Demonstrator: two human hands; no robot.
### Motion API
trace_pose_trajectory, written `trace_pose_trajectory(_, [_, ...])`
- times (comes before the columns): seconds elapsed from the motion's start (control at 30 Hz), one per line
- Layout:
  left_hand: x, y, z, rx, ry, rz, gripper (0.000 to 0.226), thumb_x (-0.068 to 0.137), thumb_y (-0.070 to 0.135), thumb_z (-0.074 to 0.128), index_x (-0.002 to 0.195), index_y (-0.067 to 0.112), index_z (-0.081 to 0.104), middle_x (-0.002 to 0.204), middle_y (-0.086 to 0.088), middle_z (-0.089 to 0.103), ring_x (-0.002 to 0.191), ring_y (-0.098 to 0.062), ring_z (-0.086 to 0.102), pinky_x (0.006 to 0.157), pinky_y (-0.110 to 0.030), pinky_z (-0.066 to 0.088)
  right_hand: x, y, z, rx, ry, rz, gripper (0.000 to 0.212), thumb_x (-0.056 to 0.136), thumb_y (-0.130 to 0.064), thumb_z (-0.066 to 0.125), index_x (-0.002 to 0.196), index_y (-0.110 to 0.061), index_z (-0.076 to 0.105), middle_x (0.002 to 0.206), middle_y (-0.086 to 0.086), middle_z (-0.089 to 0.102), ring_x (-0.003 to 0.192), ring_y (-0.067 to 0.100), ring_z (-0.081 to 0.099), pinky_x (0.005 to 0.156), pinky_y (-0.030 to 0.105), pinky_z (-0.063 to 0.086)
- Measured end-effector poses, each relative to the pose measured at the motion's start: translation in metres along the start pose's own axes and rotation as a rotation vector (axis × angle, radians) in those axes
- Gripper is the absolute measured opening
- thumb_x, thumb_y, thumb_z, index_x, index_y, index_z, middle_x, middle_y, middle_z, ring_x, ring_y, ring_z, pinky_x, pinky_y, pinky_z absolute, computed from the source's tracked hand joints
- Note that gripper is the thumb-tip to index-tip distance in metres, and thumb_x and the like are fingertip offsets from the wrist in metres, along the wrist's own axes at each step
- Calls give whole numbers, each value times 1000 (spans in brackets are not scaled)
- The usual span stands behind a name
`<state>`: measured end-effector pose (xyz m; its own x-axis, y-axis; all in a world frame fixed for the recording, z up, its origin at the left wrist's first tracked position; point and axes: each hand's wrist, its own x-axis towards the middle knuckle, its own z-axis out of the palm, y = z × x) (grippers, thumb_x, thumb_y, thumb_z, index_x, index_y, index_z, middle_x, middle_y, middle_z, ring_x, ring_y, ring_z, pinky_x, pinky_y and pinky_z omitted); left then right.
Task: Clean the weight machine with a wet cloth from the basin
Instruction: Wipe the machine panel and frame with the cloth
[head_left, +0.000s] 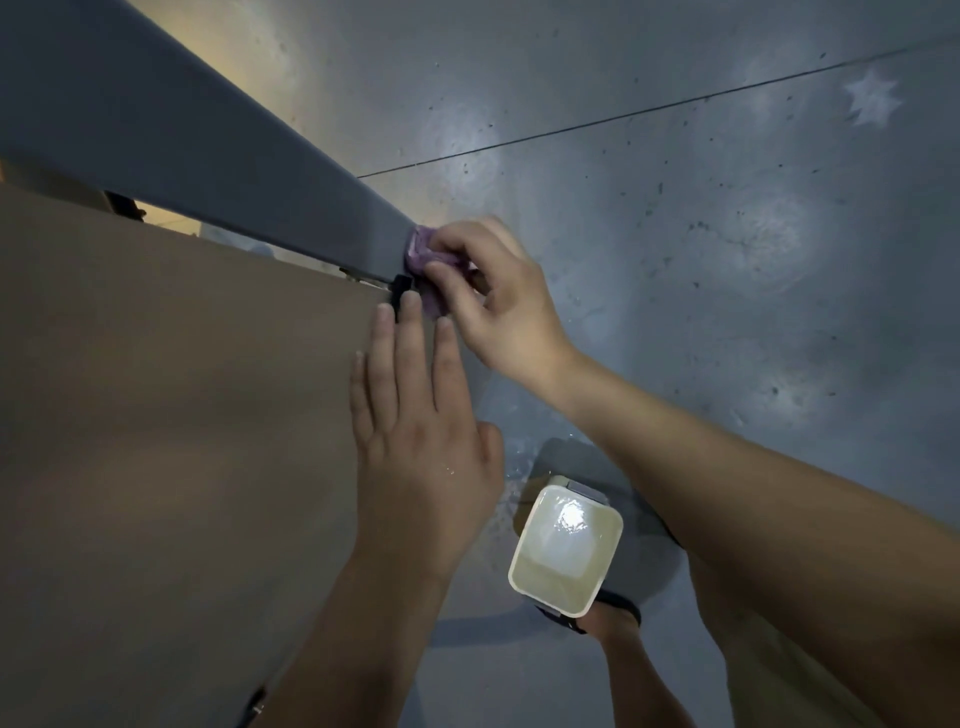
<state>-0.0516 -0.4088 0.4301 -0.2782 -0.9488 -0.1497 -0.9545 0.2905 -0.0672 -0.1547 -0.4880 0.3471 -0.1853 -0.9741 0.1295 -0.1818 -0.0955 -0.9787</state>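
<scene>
From the head camera we saw a smooth, matte grey beam (208, 171) of the weight machine slanting down from the upper left, square-edged and broad, ending just above a flat tan panel (182, 389) with a dull, even surface. A small black bracket (401, 291) sat where beam and panel met. The cloth (422, 253) was purple, crumpled and soft-looking, bunched against the lower end of the beam. The right hand (498, 306) gripped it, fingers curled and thumb pinching the wad onto the metal. The left hand (421, 441) lay flat on the panel with fingers straight and holding nothing, its fingertips just below the cloth and beside the bracket; we could not tell whether they touched the cloth. The basin (519, 558) stood on the floor (701, 208) under the right forearm, well apart from the cloth: cream plastic, a rounded rectangle with dark handles at its two ends, holding water that mirrored a bright light. The floor was glossy grey concrete, speckled and crossed by a thin dark seam, with wet drops near the basin. A sandalled foot (613, 618) touched the basin's near end.
</scene>
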Motion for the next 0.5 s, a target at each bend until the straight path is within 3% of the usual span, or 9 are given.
trace_pose_trajectory(0.1, [0, 0, 10, 67, -15, -4, 75, 80, 18, 47, 153, 2, 41, 169, -22, 14, 158, -36, 8, 126, -54, 13, -1, 45, 7, -41, 9, 186, 28, 97, -12, 63, 91, -39, 63, 92, -1, 62, 80, 15, 64, 80, 45, 56])
trace_pose_trajectory(0.17, [-1, 0, 16, 94, -13, 2, 71, 80, 17, 47, 149, 1, 46, 169, -23, 13, 158, -35, 8, 126, -55, 12, -4, 71, 8, -63, -16, 264, 33, 96, -17, 62, 82, -46, 57, 88, 1, 61, 74, 19, 64, 76, 50, 55])
trace_pose_trajectory(0.23, [0, -1, 23, 69, 8, 10, 65, 79, 14, 47, 143, 1, 51, 168, -23, 15, 158, -36, 8, 126, -56, 14, -4, 61, 7, -44, -25, 221, 23, 96, -14, 64, 87, -34, 62, 93, 2, 61, 77, 21, 65, 76, 48, 56])
trace_pose_trajectory(0.3, [3, -2, 31, -12, 51, 25, 60, 79, 10, 45, 137, -2, 55, 166, -26, 18, 158, -38, 9, 125, -54, 19, -4, 46, 5, 46, -35, 58, 6, 99, -9, 64, 97, -12, 68, 100, 4, 61, 82, 22, 66, 77, 39, 56])
trace_pose_trajectory(0.37, [5, -2, 37, -76, 81, 41, 54, 81, 7, 42, 131, -4, 58, 164, -29, 21, 157, -41, 10, 125, -52, 21, -5, 54, 7, 25, -41, -58, 6, 100, -4, 63, 103, -4, 69, 104, 4, 61, 89, 22, 64, 80, 35, 53])
trace_pose_trajectory(0.5, [5, -4, 39, -89, 84, 44, 45, 81, 7, 43, 121, -3, 62, 165, -29, 20, 157, -41, 7, 127, -45, 19, -11, 100, 15, -84, -42, 281, 4, 94, -9, 66, 95, -8, 70, 97, 4, 63, 90, 21, 64, 84, 47, 55])
